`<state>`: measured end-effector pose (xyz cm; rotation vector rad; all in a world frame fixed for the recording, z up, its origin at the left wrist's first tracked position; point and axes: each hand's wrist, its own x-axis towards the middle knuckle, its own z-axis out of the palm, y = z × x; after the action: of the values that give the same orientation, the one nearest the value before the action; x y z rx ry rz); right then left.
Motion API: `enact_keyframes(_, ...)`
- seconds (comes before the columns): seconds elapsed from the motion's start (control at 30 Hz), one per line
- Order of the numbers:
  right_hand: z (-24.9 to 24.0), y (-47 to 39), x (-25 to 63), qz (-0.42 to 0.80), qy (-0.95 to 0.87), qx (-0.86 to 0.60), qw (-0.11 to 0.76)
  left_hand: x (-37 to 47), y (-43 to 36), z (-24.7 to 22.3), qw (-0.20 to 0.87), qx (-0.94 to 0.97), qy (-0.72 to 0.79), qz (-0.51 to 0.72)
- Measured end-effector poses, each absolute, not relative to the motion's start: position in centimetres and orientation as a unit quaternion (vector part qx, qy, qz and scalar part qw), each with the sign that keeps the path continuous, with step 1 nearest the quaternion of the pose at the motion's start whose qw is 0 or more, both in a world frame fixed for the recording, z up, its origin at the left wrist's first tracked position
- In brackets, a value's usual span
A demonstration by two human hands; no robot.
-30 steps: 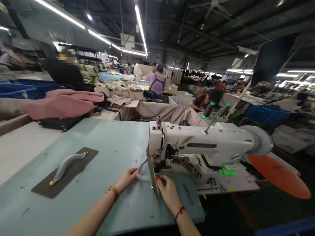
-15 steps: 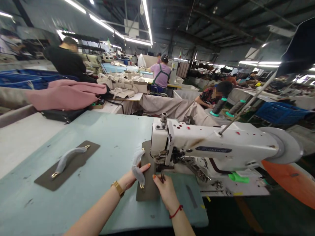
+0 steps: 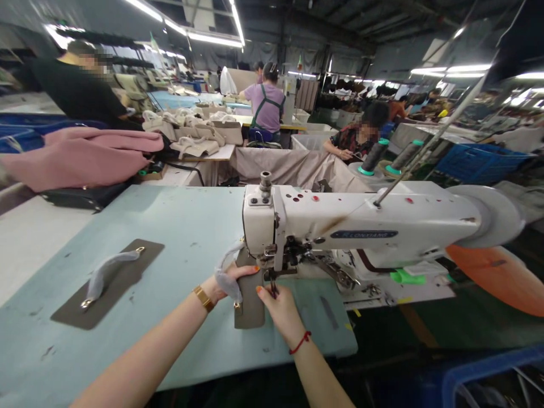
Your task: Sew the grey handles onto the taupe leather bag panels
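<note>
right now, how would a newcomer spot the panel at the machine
Find the white sewing machine at the pale green table. At its needle end lies a grey-brown panel with a pale handle. Unlike its lookalike farther left, it has the left hand on it.

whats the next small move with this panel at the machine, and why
I'd probably nudge the right edge of the brown panel toward the stitching area of the sewing machine: the left hand lies on the panel, the right hand is by that edge, which appears close to it.
</note>
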<state>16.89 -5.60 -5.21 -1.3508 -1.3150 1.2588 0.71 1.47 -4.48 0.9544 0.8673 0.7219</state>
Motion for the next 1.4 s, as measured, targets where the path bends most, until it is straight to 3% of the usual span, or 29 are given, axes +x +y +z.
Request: enact_keyframes(1.4, -6.1, -4.3, 16.8, 0.471, -0.523, -0.567, 0.429, 0.9, 2.3, -3.0, 0.761, 0.375, 0.365, 0.384)
